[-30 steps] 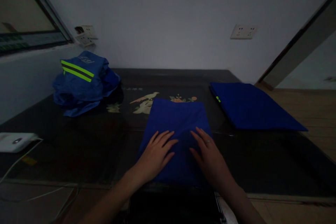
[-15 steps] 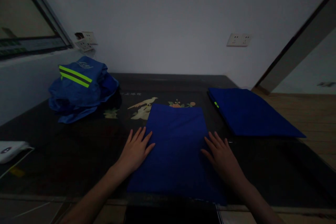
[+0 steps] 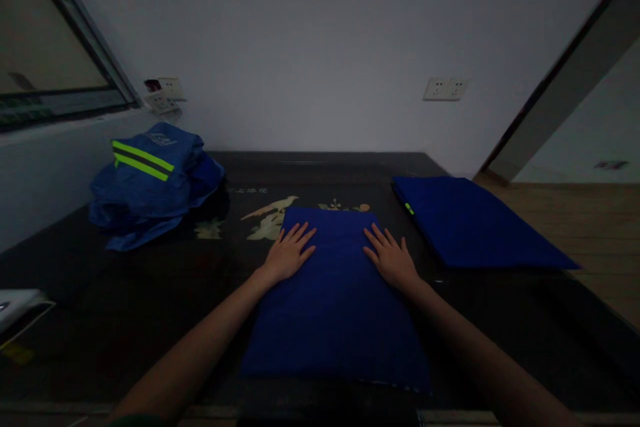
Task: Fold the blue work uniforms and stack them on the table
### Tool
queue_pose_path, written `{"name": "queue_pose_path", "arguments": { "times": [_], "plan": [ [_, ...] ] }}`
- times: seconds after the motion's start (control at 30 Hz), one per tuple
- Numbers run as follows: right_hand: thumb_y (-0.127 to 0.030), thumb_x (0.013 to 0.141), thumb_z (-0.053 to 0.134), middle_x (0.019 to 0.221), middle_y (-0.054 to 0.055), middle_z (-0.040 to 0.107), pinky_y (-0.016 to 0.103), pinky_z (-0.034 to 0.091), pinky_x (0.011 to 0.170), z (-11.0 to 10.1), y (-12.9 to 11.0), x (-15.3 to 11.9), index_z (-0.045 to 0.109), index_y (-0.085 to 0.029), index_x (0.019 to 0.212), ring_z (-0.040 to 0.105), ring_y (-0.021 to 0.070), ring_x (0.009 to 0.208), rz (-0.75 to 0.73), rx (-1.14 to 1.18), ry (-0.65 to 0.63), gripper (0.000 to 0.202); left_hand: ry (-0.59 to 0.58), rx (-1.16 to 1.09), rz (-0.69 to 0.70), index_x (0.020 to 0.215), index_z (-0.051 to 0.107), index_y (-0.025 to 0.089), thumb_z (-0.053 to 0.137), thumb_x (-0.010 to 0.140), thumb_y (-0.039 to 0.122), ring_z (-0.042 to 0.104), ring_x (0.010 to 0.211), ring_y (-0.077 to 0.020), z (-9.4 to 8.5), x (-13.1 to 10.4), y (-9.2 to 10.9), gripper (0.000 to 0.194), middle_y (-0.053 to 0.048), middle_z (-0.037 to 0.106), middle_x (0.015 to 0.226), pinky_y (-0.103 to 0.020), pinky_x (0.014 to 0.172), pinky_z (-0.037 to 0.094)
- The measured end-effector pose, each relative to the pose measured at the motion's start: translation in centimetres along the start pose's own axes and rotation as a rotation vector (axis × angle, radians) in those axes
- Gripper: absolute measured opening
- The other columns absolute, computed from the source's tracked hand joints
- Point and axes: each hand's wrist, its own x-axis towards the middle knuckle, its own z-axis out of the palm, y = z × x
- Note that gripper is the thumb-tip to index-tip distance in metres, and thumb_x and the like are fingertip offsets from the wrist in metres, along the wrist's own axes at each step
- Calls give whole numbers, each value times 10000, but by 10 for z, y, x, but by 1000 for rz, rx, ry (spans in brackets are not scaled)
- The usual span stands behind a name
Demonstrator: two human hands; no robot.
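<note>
A blue folded garment [image 3: 335, 320] lies flat in front of me on the dark glossy table [image 3: 125, 320]. Near its far left corner, my left hand [image 3: 289, 255] rests palm down with the fingers spread on the cloth. My right hand [image 3: 393, 259] lies across the opposite edge, fingers apart, their tips on the fabric. Neither hand grips anything. Which kind of garment it is, I cannot make out.
To the right lies another folded blue garment [image 3: 480, 220] with a small yellow-green strip on its edge. A crumpled blue garment with reflective bands [image 3: 150, 180] is heaped at the back left. A white device [image 3: 20, 307] sits at the left edge. Wall sockets [image 3: 445, 89] are behind.
Both hands have slid away from me along the cloth toward its far end, and have come further in over it. The cloth looks smoother. The view has tilted slightly.
</note>
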Motion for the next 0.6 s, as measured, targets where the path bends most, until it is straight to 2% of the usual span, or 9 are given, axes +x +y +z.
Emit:
{"name": "queue_pose_path", "arguments": {
  "times": [0.1, 0.17, 0.23, 0.3, 0.37, 0.43, 0.5, 0.6],
  "plan": [
    [-468, 971, 310, 1569, 28, 223, 657, 172, 1099, 0, 13, -3, 276, -270, 1493, 152, 322, 1443, 28, 2, 4, 560, -6, 32, -108, 1501, 242, 259, 282, 964, 533, 176, 1451, -265, -7, -7, -10, 603, -53, 173, 1581, -532, 1149, 174],
    [-442, 961, 354, 1545, 56, 293, 634, 197, 1105, -4, 16, 1, 379, -233, 1454, 161, 329, 1439, 10, 15, 44, 536, 9, 75, -173, 1475, 324, 210, 328, 959, 505, 252, 1423, -301, -15, -10, -12, 595, -100, 259, 1555, -556, 1144, 158],
    [-393, 957, 378, 1511, 97, 361, 561, 246, 1120, -11, 14, 9, 469, -180, 1397, 210, 309, 1429, -11, 45, 111, 497, 65, 114, -186, 1407, 448, 178, 373, 955, 443, 345, 1374, -324, -22, -7, -12, 529, -134, 384, 1494, -570, 1140, 145],
    [-360, 962, 371, 1491, 124, 388, 484, 285, 1123, -17, 8, 19, 487, -139, 1378, 257, 282, 1415, -22, 79, 170, 485, 141, 114, -137, 1361, 503, 181, 392, 953, 390, 388, 1344, -317, -27, 0, -10, 472, -136, 439, 1456, -549, 1138, 176],
    [-366, 971, 354, 1499, 129, 373, 463, 292, 1122, -19, 1, 29, 455, -129, 1401, 273, 275, 1408, -20, 97, 176, 501, 174, 72, -64, 1394, 462, 217, 384, 960, 382, 344, 1375, -298, -25, 9, -8, 471, -114, 390, 1493, -513, 1137, 211],
    [-403, 977, 342, 1513, 121, 352, 497, 280, 1117, -14, -6, 36, 422, -153, 1425, 262, 287, 1412, -3, 93, 141, 520, 146, 25, -27, 1442, 387, 259, 360, 971, 398, 255, 1422, -286, -19, 17, -6, 492, -93, 293, 1547, -499, 1139, 215],
    [-440, 979, 327, 1525, 103, 332, 547, 261, 1110, -6, -9, 39, 373, -197, 1455, 238, 289, 1422, 21, 81, 114, 536, 104, 1, -35, 1469, 327, 291, 329, 981, 413, 188, 1447, -276, -10, 21, -6, 503, -90, 232, 1569, -507, 1144, 191],
    [-462, 985, 292, 1539, 90, 302, 602, 208, 1108, 5, -8, 38, 297, -233, 1486, 205, 270, 1436, 42, 62, 102, 551, 86, -18, -60, 1485, 277, 314, 301, 986, 440, 168, 1452, -262, 1, 23, -9, 516, -98, 206, 1575, -509, 1147, 174]
  ]
}}
